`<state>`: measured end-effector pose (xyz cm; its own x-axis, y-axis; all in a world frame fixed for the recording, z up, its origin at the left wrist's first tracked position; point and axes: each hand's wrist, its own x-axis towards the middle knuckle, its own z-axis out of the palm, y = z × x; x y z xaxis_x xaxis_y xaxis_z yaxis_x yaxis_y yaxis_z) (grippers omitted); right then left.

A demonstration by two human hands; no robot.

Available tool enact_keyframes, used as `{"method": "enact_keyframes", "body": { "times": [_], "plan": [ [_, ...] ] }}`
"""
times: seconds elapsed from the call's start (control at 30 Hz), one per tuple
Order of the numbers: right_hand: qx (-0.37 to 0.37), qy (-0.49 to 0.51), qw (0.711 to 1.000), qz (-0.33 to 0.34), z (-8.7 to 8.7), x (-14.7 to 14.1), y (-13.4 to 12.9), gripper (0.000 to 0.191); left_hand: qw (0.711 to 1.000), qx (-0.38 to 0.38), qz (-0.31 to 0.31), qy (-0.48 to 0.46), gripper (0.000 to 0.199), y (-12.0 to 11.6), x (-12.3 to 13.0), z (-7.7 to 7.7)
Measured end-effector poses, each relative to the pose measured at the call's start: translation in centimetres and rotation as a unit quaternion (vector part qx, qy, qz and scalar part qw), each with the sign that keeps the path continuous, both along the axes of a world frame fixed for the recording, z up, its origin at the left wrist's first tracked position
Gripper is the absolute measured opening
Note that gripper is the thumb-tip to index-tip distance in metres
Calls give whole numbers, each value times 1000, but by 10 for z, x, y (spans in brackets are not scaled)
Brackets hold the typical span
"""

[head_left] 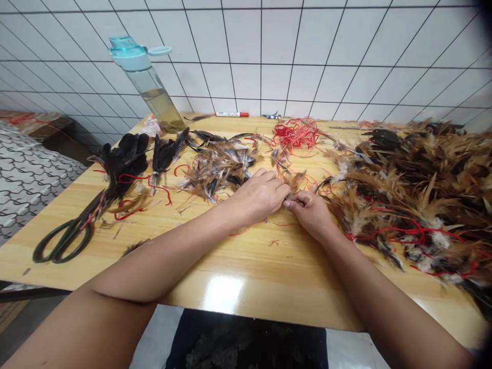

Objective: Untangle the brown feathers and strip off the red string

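Near the middle of the wooden table (246, 266), my left hand (266, 190) and my right hand (307, 207) meet, fingers closed in a pinch. Between their fingertips is a small brown feather tuft (295, 180), its base hidden by the fingers. Just left of my left hand lies a loose pile of brown and grey feathers (221, 169). Beyond my hands sits a tangle of red string (295, 134). On the right spreads a large heap of brown feather bunches (418, 179) with red string among them.
Black-handled scissors (63, 241) lie at the left, by black feathers (126, 159). Behind them a water bottle (154, 95) stands near the tiled wall (238, 51). A red-and-white marker (231, 114) lies along the back edge.
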<state>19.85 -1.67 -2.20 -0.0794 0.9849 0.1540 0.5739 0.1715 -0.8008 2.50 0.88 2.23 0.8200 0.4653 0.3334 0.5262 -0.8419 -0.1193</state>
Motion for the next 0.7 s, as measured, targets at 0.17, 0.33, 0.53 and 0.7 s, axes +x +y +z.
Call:
{"method": "enact_keyframes", "body": {
  "times": [0.17,0.33,0.53,0.7],
  "plan": [
    [6,0,1000,16,-1,1,1,17,1000,-14,1,-13,23,2,-1,-1],
    [9,47,999,0,-6,3,1,17,996,-38,47,-67,15,18,-15,-3],
    [17,55,998,-24,-6,5,2,18,976,-131,65,-161,18,27,-19,-6],
    [52,-3,999,-4,-5,1,1,20,894,-369,58,-246,16,17,-3,-13]
  ]
}}
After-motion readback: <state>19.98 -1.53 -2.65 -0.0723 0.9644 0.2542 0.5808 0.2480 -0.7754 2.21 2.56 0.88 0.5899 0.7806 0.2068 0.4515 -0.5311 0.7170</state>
